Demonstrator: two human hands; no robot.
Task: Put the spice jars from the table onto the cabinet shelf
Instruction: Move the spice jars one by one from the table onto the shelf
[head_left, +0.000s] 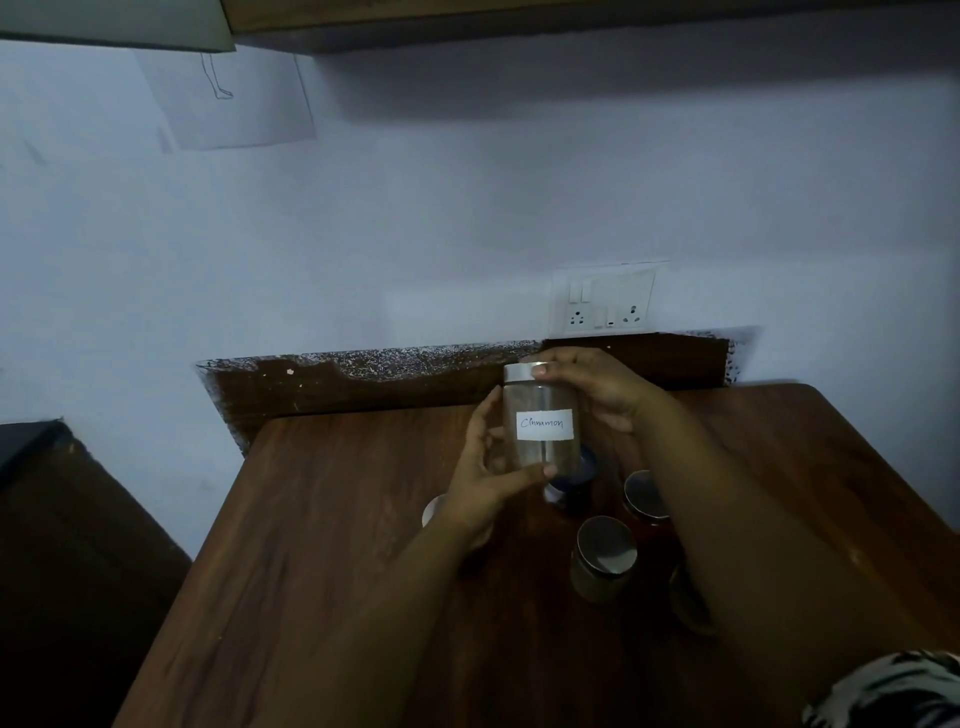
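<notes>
The cinnamon jar (540, 421) is held upright above the table (322, 519), label facing the camera. The left hand (488, 478) has its grip clamped round the lower body, thumb under the base, while the right hand (592, 387) pinches the steel lid (521, 372). To lift it well, I would keep it upright with most of the weight in the left hand, since the lid could turn loose, then raise it toward the cabinet (467, 21) overhead. At least 3 other jars (605, 558) wait on the table.
</notes>
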